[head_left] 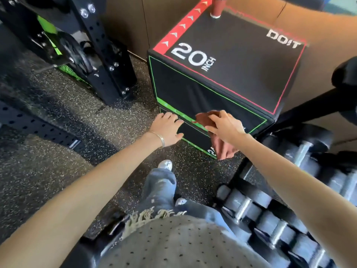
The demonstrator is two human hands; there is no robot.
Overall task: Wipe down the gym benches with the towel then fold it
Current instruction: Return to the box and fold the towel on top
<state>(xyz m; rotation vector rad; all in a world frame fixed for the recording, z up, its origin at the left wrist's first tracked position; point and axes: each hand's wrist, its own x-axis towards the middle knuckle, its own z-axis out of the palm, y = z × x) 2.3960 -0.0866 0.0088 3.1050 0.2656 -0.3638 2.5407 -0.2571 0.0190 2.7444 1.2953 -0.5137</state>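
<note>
A black padded jump box [222, 60] marked "20 INCH" stands in front of me, trimmed in red and green. My right hand [226, 126] grips a rust-brown towel [222, 146] and presses it against the lower part of the box's near side; the towel's loose end hangs down below the hand. My left hand [168, 128] is flat with fingers spread, resting on the bottom left corner of that same side, just left of the towel. No bench is in view.
A red paper cup [217, 6] stands on the box's far edge. A black rack upright [108, 60] with green parts rises at the left. A dumbbell rack [289, 200] fills the lower right. Speckled rubber floor [58, 171] lies below, with my shoe [166, 164].
</note>
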